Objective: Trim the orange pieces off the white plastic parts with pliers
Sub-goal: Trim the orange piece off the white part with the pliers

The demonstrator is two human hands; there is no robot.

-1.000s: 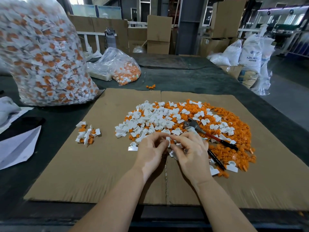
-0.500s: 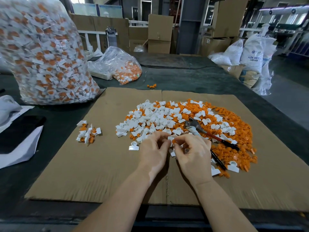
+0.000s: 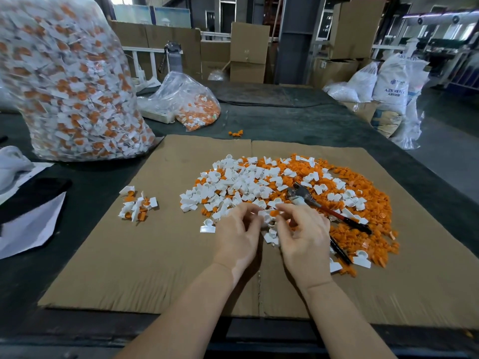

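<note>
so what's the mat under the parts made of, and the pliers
The mat looks like plain brown corrugated cardboard: matte, with a centre seam and faint ribbing. The pliers seem to have dull grey metal jaws and handles sleeved in red and black, probably plastic or rubber.

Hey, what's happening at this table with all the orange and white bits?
A person is sorting small plastic parts on a cardboard sheet. The left hand and right hand together pinch one white part with an orange piece at the near edge of the big mixed pile. The pliers lie unused on the pile, right of the hands. A small heap sits apart to the left, and a large clear bag of parts stands behind.
</note>
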